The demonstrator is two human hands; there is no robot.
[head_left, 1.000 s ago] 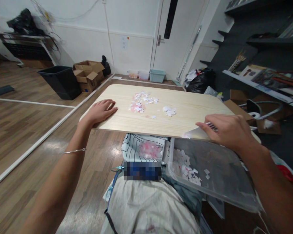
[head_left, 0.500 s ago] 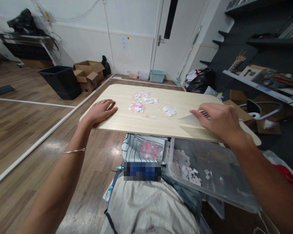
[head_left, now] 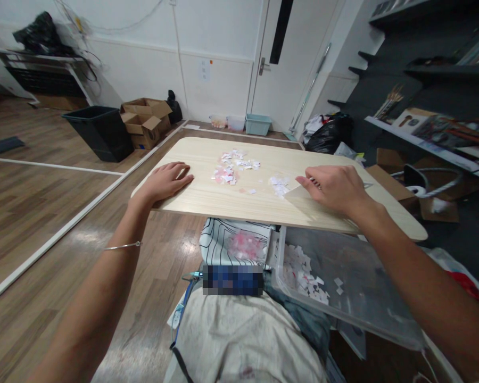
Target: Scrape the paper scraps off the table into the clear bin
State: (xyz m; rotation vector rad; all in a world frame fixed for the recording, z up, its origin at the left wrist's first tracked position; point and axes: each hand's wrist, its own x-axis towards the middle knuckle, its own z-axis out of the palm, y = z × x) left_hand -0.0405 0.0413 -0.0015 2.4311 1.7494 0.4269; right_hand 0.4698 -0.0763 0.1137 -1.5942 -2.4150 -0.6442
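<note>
My left hand [head_left: 164, 182] lies flat and open on the near left edge of a light wooden table [head_left: 207, 197]. My right hand [head_left: 335, 190] is closed on a white card [head_left: 297, 194], whose edge rests on the table beside a small pile of white paper bits [head_left: 278, 184]. A larger scatter of white and pink paper bits [head_left: 231, 166] lies mid-table. Below the table's near edge, a clear plastic bin [head_left: 343, 287] holds more white bits. Pink bits [head_left: 245, 246] sit in a container on my lap.
A black bin [head_left: 99, 132] and open cardboard boxes [head_left: 146, 122] stand on the wooden floor at the left. A white door [head_left: 287, 58] is behind the table. Dark shelves [head_left: 431, 74] with books and a black bag [head_left: 329, 133] fill the right side.
My right hand has carried the white card from the table's near right edge, above the clear bin, leftward and away onto the table, up to the small white pile. My left hand stayed put.
</note>
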